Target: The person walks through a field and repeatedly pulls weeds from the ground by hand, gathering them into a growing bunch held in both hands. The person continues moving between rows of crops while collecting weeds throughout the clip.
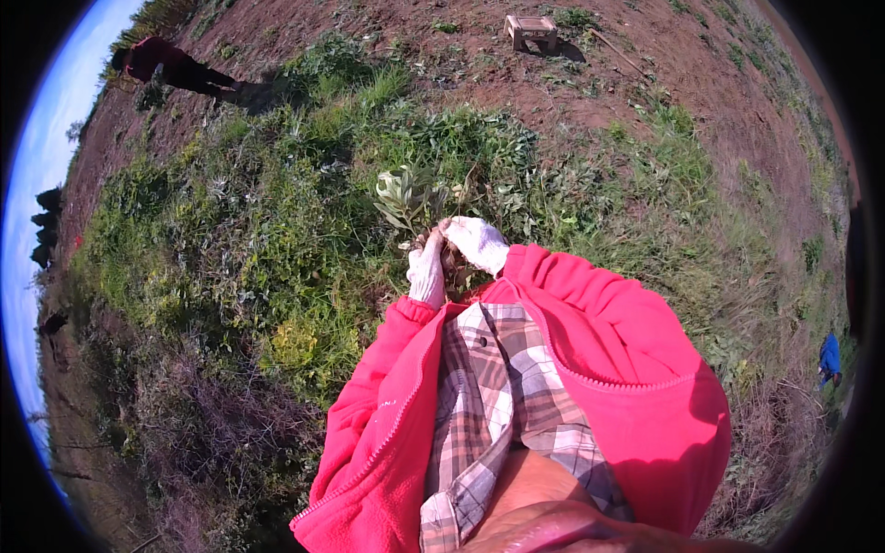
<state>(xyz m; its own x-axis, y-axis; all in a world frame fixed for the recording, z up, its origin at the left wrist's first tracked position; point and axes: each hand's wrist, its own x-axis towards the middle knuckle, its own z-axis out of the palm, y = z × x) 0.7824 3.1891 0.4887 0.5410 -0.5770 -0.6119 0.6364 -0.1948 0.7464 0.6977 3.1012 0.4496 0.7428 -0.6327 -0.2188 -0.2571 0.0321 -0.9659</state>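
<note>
My left hand, in a white knit glove with bare fingertips, is closed around the stems of a pale green leafy plant. The leaves stick out beyond the fingers, away from my body. My right hand, gloved the same way, meets the left at the fingertips, over the stems. Its fingers are bent, and whether they grip a stem is hard to tell. Brown, root-like strands hang under the hands in front of my open pink fleece jacket and plaid shirt.
Grass and low weeds surround me. A wooden stool stands on brown soil at the top, with a long wooden stick lying beside it. One person stands at upper left; another in blue is at far right. Dry brush lies at lower left.
</note>
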